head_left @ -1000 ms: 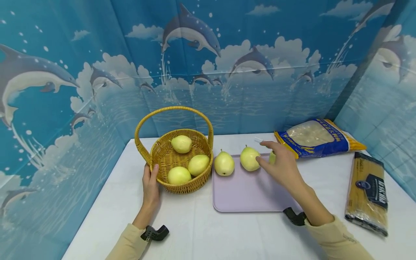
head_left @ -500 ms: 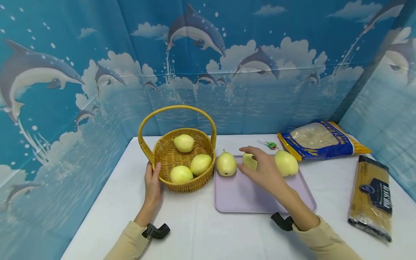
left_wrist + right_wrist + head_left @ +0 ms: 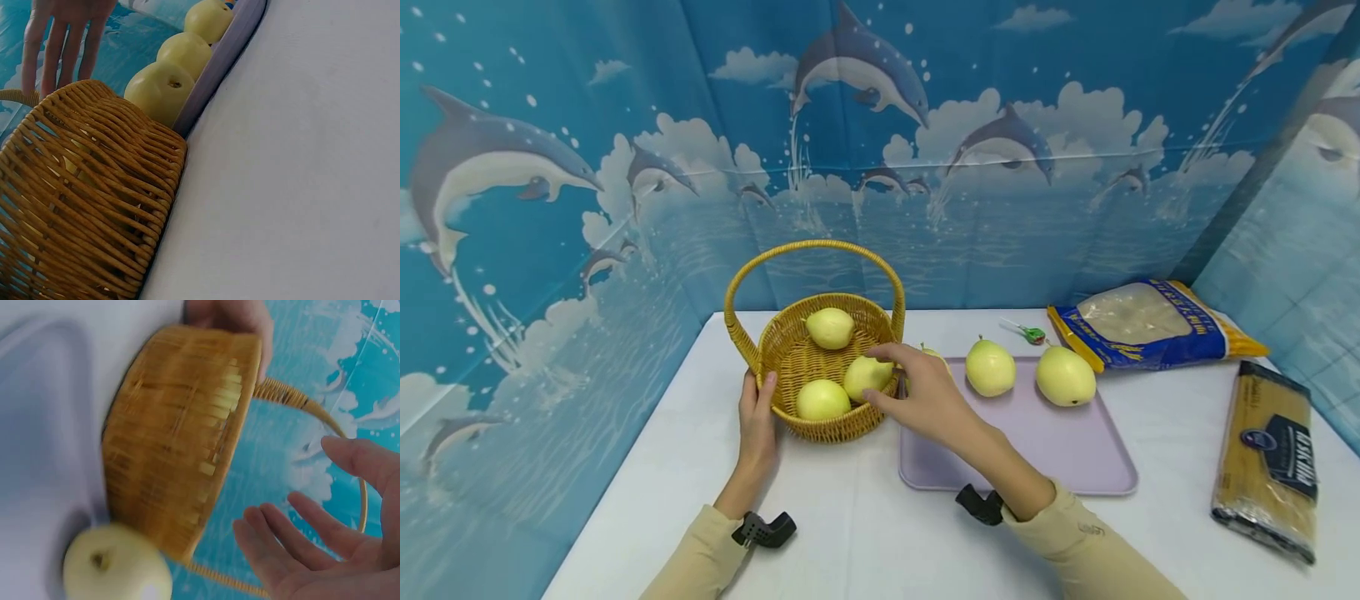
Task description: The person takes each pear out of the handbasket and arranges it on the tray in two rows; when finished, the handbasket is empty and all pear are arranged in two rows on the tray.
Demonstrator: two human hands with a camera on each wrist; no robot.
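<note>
A woven wicker basket (image 3: 838, 431) with a tall handle stands left of centre, holding three yellow-green pears, one of them a pear (image 3: 830, 328) at its back. My left hand (image 3: 757, 425) grips the basket's left rim, thumb at the inner edge and fingers outside. Over the right rim hovers my right hand (image 3: 925, 396), fingers spread and nothing between them, as the right wrist view also shows; in the head view its fingertips overlap the right-hand pear (image 3: 867, 379). Three more pears lie along the back of a lilac tray (image 3: 1015, 467); the leftmost is mostly hidden behind my right hand.
Behind the tray lies a small green-and-red lollipop (image 3: 1033, 335) with a white stick. A blue-and-yellow bag (image 3: 1150, 325) sits at the back right, and a long pack of noodles (image 3: 1266, 458) lies at the right. A dolphin-print curtain (image 3: 865, 200) rises behind the table.
My right hand has travelled left from the tray's right-hand pear, across the tray, to the basket's right rim, still carrying nothing. My left hand has stayed on the basket; the view has shifted slightly.
</note>
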